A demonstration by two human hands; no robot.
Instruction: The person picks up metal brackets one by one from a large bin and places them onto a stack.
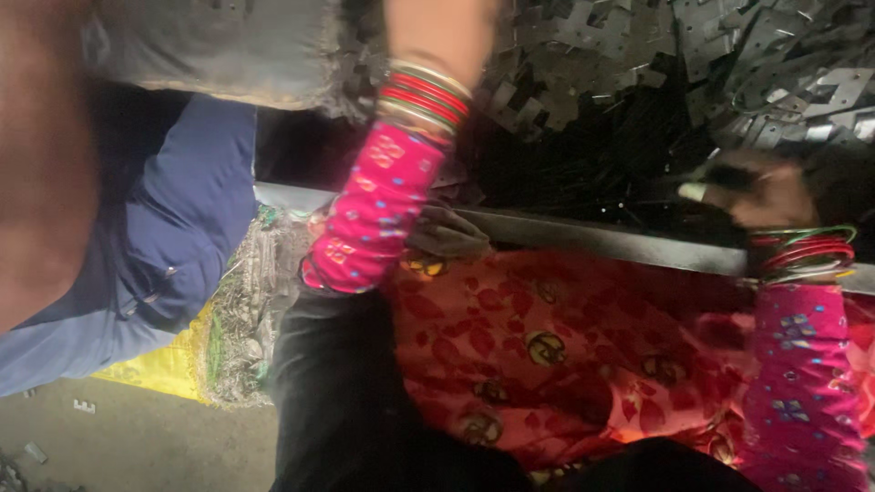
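A heap of small flat metal stampings point(729, 64) fills the top right, shiny grey against a dark hollow. My right hand point(761, 189) rests at the heap's near edge with its grimy fingers curled; whatever is inside them is lost in shadow. Red and green bangles point(807, 253) sit on that wrist above a pink patterned sleeve. My left arm, in the same pink sleeve point(374, 214) and with bangles point(424, 96), reaches up toward the heap. Only the base of my left hand point(439, 32) shows before the top edge cuts it off.
A grey metal rail point(592, 237) runs across in front of the heap, with a grey crumpled cloth or glove point(447, 232) lying on it. My lap is covered in red patterned fabric point(547, 346). Another person in blue clothing point(173, 237) sits at left, by a yellow sack point(169, 364) on the concrete floor point(137, 442).
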